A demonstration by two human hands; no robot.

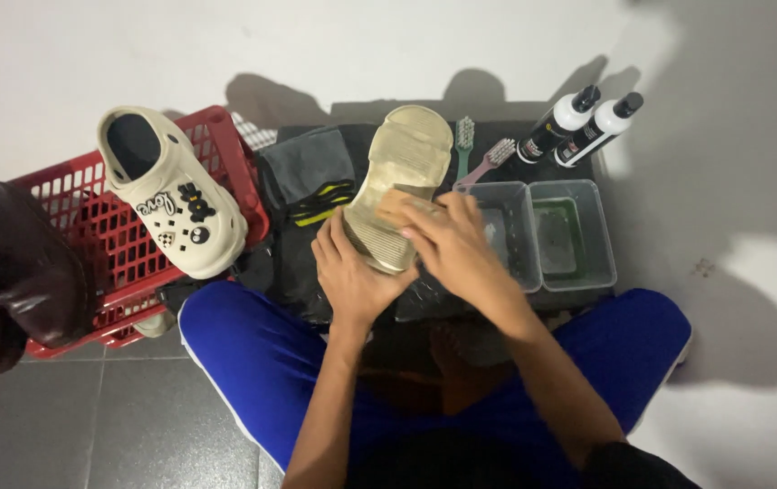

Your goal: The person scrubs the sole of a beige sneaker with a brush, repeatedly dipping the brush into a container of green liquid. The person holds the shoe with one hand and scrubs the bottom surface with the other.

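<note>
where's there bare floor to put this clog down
Grey tiles below the red basket, left of the blue-clad knee, are bare. So is the pale floor right of the two plastic tubs. The dark mat is crowded.

White wall [316, 36] behind, grey tiled floor [117, 426] below, hard shadows.

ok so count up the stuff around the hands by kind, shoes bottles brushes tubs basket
clogs: 2, one sole-up in the hands, one on the red basket
bottles: 2
toothbrushes: 2
clear tubs: 2
red basket: 1
total: 9
</note>
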